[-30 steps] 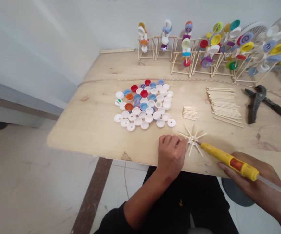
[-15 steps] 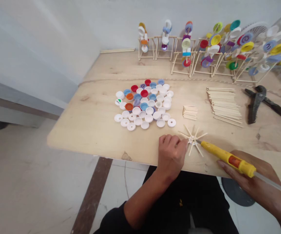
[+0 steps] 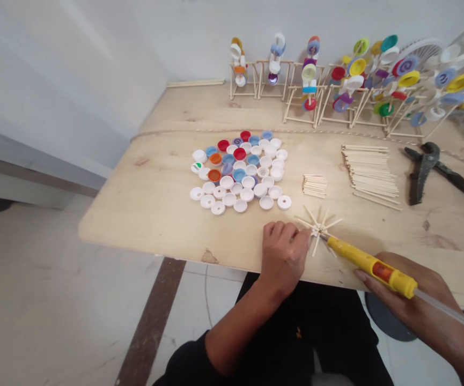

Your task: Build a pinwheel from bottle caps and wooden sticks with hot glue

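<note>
A star of short wooden sticks (image 3: pixel 317 246) fans out around a small white hub (image 3: pixel 318 230) on the wooden table. My left hand (image 3: pixel 283 254) is closed at its left side, with fingertips pinching one of the sticks. In my right hand (image 3: pixel 409 292) lies a yellow hot glue gun (image 3: pixel 360 256), its fingers wrapped round the body from below. The metal nozzle points left and reaches the lower right of the hub. A clear glue stick (image 3: pixel 449 311) sticks out from the rear of the glue gun.
Many bottle caps (image 3: pixel 240 175), mostly white, lie left of centre. Short sticks (image 3: pixel 314 185) and longer sticks (image 3: pixel 372 171) lie in piles near black-handled cutters (image 3: pixel 425 166). Stick frames with cap wheels (image 3: pixel 309 80) stand along the wall. A string (image 3: pixel 215 130) crosses the table (image 3: pixel 143 214).
The glue gun in my right hand has shifted slightly left and down, its nozzle now at the hub's lower right. My left hand stays at the star.
</note>
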`<state>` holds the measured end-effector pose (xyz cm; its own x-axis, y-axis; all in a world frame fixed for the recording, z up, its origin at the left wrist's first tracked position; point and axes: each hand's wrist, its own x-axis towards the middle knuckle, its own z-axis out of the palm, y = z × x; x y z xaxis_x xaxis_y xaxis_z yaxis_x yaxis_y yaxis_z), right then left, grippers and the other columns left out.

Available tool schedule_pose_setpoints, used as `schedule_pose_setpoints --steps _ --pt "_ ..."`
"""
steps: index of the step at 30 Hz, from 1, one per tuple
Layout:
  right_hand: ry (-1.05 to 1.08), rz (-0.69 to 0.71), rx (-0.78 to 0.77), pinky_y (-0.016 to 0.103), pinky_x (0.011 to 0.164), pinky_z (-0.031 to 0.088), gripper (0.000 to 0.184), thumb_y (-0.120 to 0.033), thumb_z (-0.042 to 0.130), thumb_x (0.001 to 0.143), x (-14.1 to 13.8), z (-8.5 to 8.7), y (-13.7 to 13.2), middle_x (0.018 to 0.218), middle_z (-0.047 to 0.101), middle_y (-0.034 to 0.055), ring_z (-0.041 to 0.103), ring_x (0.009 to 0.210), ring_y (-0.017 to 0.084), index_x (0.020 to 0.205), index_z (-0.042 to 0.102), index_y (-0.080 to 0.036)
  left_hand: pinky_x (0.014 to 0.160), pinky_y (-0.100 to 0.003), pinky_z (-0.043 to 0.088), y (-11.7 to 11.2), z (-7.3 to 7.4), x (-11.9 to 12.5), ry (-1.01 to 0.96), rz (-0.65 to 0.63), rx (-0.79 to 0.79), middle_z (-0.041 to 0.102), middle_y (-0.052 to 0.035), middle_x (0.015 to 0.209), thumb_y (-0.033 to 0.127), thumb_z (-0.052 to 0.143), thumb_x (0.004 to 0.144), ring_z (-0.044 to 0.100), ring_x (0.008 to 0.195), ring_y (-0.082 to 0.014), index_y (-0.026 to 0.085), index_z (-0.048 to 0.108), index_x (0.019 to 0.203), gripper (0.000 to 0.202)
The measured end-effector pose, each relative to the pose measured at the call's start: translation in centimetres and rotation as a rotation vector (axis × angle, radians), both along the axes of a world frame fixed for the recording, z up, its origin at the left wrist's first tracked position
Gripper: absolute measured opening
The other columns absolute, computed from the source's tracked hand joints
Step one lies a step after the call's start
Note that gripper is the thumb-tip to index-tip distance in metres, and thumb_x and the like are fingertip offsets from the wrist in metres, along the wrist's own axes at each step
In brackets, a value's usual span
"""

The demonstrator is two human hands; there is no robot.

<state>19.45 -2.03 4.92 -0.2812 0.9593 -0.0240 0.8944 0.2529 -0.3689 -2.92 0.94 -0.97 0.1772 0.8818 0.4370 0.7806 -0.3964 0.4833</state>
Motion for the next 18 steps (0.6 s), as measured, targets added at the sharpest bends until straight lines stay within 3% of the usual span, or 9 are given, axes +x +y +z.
schedule_pose_setpoints --steps 10,18 --pt "0.009 0.051 0.062 0.025 0.051 0.045 0.032 -0.052 0.051 0.086 0.00 -0.64 0.55 0.068 0.061 0.0011 0.058 0.056 0.014 0.077 0.058 -0.022 0.074 -0.035 0.036 0.01 -0.16 0.01 0.020 0.004 -0.003 0.057 -0.0027 0.072 0.019 0.051 0.089 0.047 0.070 -0.0175 0.020 0.066 0.089 0.016" --pt "0.007 0.032 0.034 0.028 0.051 0.043 0.029 -0.048 0.047 0.088 -0.79 -0.20 0.91 0.064 0.058 0.0011 0.056 0.054 0.015 0.074 0.055 -0.024 0.074 -0.036 0.036 -0.01 -0.20 -0.05 0.015 -0.002 0.003 0.056 -0.0026 0.071 0.018 0.052 0.087 0.047 0.071 -0.0177 0.019 0.066 0.091 0.015"
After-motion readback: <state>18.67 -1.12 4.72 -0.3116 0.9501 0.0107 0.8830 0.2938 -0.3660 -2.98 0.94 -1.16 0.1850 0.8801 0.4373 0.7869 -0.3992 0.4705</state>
